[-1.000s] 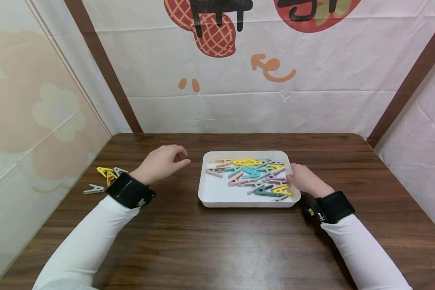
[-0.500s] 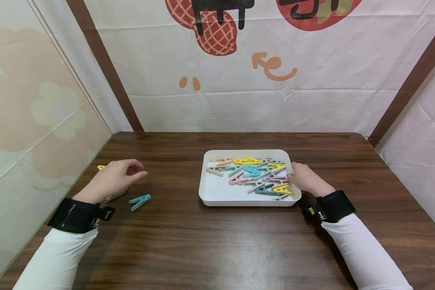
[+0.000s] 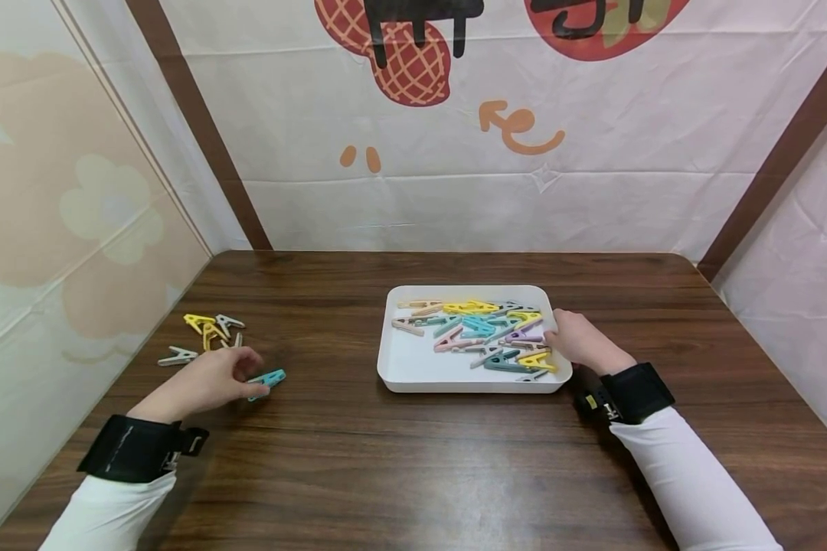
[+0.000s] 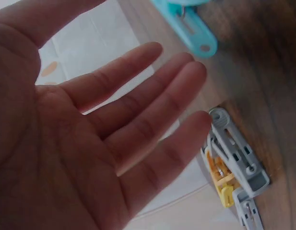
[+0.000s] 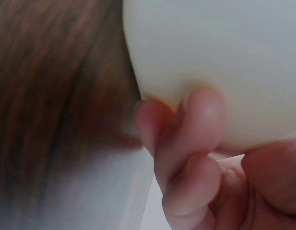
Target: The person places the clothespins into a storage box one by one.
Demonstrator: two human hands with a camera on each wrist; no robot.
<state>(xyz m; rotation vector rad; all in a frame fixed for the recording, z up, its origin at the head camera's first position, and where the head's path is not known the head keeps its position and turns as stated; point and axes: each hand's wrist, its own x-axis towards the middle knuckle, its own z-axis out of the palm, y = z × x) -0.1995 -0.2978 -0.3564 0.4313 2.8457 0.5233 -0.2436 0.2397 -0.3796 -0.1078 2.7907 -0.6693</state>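
Note:
A light blue clothespin lies on the table at the left, and my left hand is at it, thumb and fingertips beside it. In the left wrist view the fingers are spread and fairly straight, with the blue clothespin beyond them; contact cannot be made out. My right hand holds the right side of a white tray. The right wrist view has its curled fingers pressed against the tray's wall. Inside the tray are many clothespins in yellow, blue, pink, purple and green.
Several grey and yellow clothespins lie in a loose group at the table's left edge, just behind my left hand. The wooden table runs back to a printed cloth wall, with more cloth at both sides.
My left hand has swung left from near the tray, then lowered to the blue clothespin. The grey and yellow ones it covered are in sight again. My right hand and the tray stay put.

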